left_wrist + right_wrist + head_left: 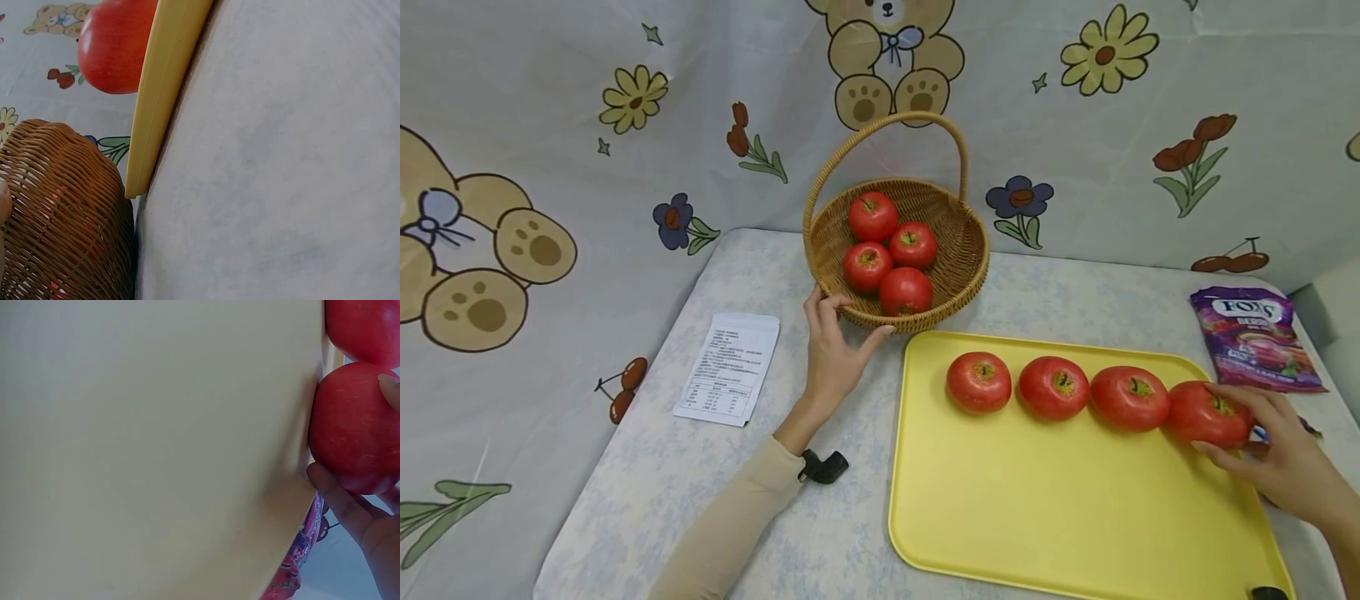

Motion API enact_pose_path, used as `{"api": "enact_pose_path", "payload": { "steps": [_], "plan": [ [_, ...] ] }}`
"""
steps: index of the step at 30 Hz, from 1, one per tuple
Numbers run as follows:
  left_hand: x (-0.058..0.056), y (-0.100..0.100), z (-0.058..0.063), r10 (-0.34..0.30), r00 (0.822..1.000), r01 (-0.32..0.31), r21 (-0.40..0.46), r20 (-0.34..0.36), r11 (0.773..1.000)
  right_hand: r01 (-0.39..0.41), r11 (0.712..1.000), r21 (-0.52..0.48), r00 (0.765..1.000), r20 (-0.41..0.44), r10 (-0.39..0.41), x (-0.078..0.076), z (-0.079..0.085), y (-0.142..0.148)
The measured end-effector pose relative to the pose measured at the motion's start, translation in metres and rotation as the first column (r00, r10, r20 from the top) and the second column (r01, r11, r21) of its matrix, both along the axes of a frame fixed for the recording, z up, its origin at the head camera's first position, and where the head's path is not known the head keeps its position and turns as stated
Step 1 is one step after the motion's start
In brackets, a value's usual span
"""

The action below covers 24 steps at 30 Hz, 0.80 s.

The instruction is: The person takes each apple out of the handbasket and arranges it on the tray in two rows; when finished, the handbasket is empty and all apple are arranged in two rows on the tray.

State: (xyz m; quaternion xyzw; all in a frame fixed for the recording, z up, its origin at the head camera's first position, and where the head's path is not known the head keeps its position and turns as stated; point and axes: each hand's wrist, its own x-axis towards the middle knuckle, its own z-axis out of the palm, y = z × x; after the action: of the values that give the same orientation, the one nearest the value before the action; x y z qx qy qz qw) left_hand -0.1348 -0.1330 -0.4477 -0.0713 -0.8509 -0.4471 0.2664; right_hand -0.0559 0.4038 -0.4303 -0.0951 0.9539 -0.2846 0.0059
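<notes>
One hard nudge could have upset the yellow tray's (1052, 517) row of apples (978, 382)!
Beyond its far-left corner sat the wicker basket (976, 267), four apples (907, 292) inside; too strong a pull on its near rim might have tipped it. At the row's right end, the rightmost apple (1202, 417) lay against its neighbour (1129, 398), so a leftward shove could have started a roll. Your left hand (837, 350) hooked fingers over the basket rim, thumb spread wide; your right hand (1281, 450) pinched that end apple, thumb and fingers an apple's breadth apart.
</notes>
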Motion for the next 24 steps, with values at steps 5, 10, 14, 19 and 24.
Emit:
{"api": "enact_pose_path", "payload": {
  "steps": [5,10,14,19,24],
  "plan": [
    [0.001,0.000,0.001,0.000,1.000,0.000,0.007,0.006,1.000,-0.011,0.999,0.032,1.000,0.022,0.011,-0.002,-0.001,0.001],
    [0.000,0.000,0.001,-0.003,1.000,0.003,0.007,0.002,1.000,-0.008,0.998,0.063,0.999,0.051,0.005,-0.002,0.002,-0.001],
    [0.000,0.001,0.002,-0.002,1.000,0.002,0.000,0.004,1.000,-0.013,0.992,0.127,0.998,0.056,0.006,-0.002,0.014,-0.006],
    [0.000,0.001,0.002,-0.004,1.000,0.004,0.009,0.004,1.000,-0.057,0.988,0.145,0.998,-0.024,0.061,-0.013,0.042,-0.022],
    [0.000,0.000,0.001,-0.003,1.000,0.003,0.011,0.007,1.000,-0.141,0.984,0.106,0.978,-0.136,0.155,-0.038,0.076,-0.061]
  ]
}}
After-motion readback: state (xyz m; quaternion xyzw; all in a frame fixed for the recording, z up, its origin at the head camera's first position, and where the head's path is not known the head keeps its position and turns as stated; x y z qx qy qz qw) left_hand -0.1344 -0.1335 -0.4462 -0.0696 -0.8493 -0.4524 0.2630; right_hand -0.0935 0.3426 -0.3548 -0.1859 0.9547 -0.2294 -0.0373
